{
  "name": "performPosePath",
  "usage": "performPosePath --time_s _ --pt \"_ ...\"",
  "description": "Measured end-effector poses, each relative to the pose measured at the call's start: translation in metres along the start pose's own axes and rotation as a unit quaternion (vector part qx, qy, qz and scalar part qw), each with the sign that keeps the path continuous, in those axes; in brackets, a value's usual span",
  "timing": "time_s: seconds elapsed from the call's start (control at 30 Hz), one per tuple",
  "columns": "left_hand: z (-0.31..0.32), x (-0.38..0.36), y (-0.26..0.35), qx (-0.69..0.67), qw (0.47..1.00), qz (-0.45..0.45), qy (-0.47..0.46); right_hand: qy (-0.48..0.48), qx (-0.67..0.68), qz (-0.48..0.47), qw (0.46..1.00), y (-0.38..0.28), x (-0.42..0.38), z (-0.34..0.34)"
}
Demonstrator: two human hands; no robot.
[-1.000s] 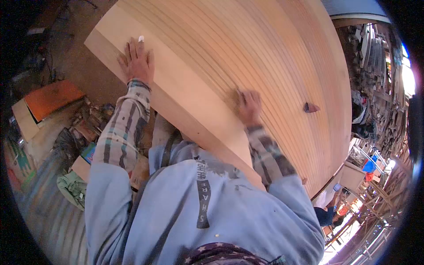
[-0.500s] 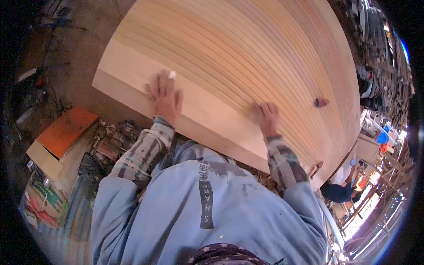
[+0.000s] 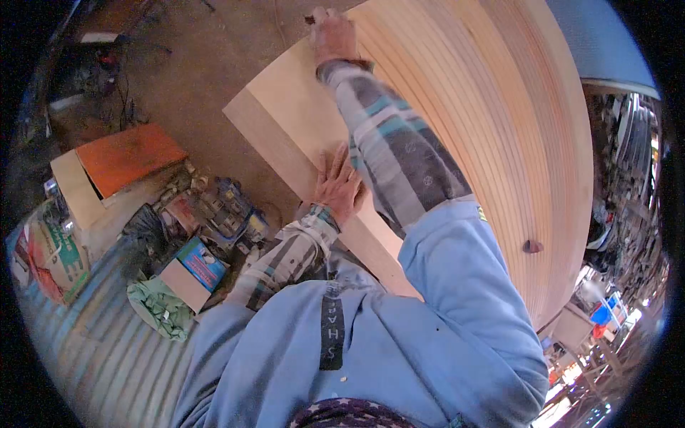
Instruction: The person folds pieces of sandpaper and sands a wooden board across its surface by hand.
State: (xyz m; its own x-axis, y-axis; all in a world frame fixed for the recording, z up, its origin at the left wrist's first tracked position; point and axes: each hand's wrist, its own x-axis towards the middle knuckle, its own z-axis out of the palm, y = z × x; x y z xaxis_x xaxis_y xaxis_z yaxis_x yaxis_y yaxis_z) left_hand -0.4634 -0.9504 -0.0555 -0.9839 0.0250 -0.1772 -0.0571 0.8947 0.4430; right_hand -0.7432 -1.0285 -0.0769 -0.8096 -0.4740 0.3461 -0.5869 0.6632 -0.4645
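Note:
Under both hands lies a wide pale wooden surface (image 3: 492,107), lined with many long parallel strips. My left hand (image 3: 339,189) rests on the smooth band at its near side, fingers spread. My right hand (image 3: 333,37) reaches across to the far left edge of the wood, its fingers curled closed. A small dark bit (image 3: 310,20) pokes out by those fingertips; what it is I cannot tell. Towards the right of the strips sits a small reddish-brown piece (image 3: 532,246).
At left, an orange-topped box (image 3: 132,158) stands near a cluttered heap of tools (image 3: 225,207). A blue and white carton (image 3: 194,271) and a green bag (image 3: 158,307) lie on corrugated sheet (image 3: 85,349). Piled scrap strips (image 3: 628,164) line the right side.
My right hand has swept from the middle of the strips to the far left edge. My left hand still lies on the smooth band. The view has turned and shifted.

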Motion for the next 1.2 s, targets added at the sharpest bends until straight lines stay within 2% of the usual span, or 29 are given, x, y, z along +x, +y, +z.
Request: performPosePath --time_s 0.03,0.1,0.17,0.2,0.23,0.3,0.4,0.47,0.53,0.57,0.6,0.63,0.67,0.73,0.77,0.8,0.87,0.9,0.93,0.97,1.0,1.03,1.07,1.13,1.2 --pt "-0.001 0.001 0.001 0.039 0.997 -0.026 -0.064 0.004 -0.007 0.037 0.999 0.007 -0.004 -0.007" --pt "0.004 0.006 0.011 0.068 0.988 -0.011 -0.136 -0.034 -0.033 -0.010 0.999 0.029 -0.062 -0.043" --pt "0.009 0.005 0.001 0.068 0.998 0.017 0.006 -0.028 -0.034 0.001 0.999 0.047 -0.130 -0.092" --pt "0.012 0.007 -0.004 0.065 0.995 0.022 0.078 -0.065 -0.030 0.040 0.997 0.053 -0.163 -0.124" --pt "0.009 0.008 0.002 0.066 0.993 0.032 0.089 -0.099 -0.025 0.079 0.992 0.061 -0.197 -0.159" --pt "0.005 0.009 -0.004 0.087 0.989 0.044 0.107 -0.007 -0.004 0.108 0.994 0.077 -0.269 -0.201" --pt "0.019 0.013 -0.018 0.086 0.985 0.058 0.139 -0.030 -0.071 0.122 0.989 0.109 -0.380 -0.283" --pt "0.026 0.011 -0.007 0.078 0.981 0.058 0.166 -0.019 -0.078 0.211 0.974 0.139 -0.471 -0.324" --pt "0.030 0.014 0.015 0.068 0.973 -0.076 0.208 -0.043 -0.139 0.256 0.956 0.161 -0.561 -0.391" --pt "0.033 0.017 0.033 0.074 0.973 -0.074 0.206 -0.024 -0.046 0.392 0.918 0.189 -0.633 -0.413" --pt "0.039 0.022 0.057 0.067 0.961 -0.151 0.222 -0.095 -0.249 0.285 0.921 0.211 -0.699 -0.453" --pt "0.050 0.029 0.078 0.058 0.943 -0.227 0.237 -0.120 -0.327 0.312 0.884 0.223 -0.751 -0.489" --pt "0.063 0.040 0.089 0.060 0.944 -0.223 0.233 -0.085 -0.295 0.361 0.880 0.234 -0.780 -0.526" --pt "0.082 0.066 0.093 0.068 0.927 -0.257 0.264 -0.049 -0.272 0.487 0.828 0.242 -0.789 -0.574" --pt "0.097 0.082 0.102 0.076 0.931 -0.250 0.257 -0.004 -0.248 0.447 0.859 0.252 -0.777 -0.577" --pt "0.109 0.100 0.100 0.067 0.915 -0.272 0.291 0.042 -0.225 0.398 0.888 0.271 -0.749 -0.561" --pt "0.113 0.106 0.103 0.063 0.893 -0.301 0.328 0.000 -0.199 0.401 0.894 0.293 -0.709 -0.508" --pt "0.106 0.106 0.110 0.071 0.901 -0.304 0.302 0.077 -0.186 0.309 0.929 0.290 -0.668 -0.476" --pt "0.094 0.108 0.104 0.079 0.908 -0.305 0.278 0.087 -0.105 0.365 0.921 0.268 -0.616 -0.452" --pt "0.099 0.113 0.094 0.083 0.906 -0.306 0.282 0.075 -0.129 0.273 0.951 0.257 -0.576 -0.430" --pt "0.113 0.120 0.078 0.169 0.897 -0.312 0.264 0.041 -0.081 0.281 0.956 0.253 -0.544 -0.403" --pt "0.112 0.118 0.077 0.216 0.888 -0.317 0.253 0.090 -0.069 0.205 0.972 0.246 -0.509 -0.374" --pt "0.111 0.117 0.077 0.262 0.878 -0.321 0.241 0.099 -0.020 0.189 0.977 0.243 -0.477 -0.342" --pt "0.088 0.110 0.124 0.117 0.896 -0.323 0.280 0.020 -0.030 0.170 0.985 0.223 -0.401 -0.331" --pt "0.090 0.109 0.114 0.139 0.896 -0.319 0.275 -0.007 -0.028 0.179 0.983 0.230 -0.392 -0.327"
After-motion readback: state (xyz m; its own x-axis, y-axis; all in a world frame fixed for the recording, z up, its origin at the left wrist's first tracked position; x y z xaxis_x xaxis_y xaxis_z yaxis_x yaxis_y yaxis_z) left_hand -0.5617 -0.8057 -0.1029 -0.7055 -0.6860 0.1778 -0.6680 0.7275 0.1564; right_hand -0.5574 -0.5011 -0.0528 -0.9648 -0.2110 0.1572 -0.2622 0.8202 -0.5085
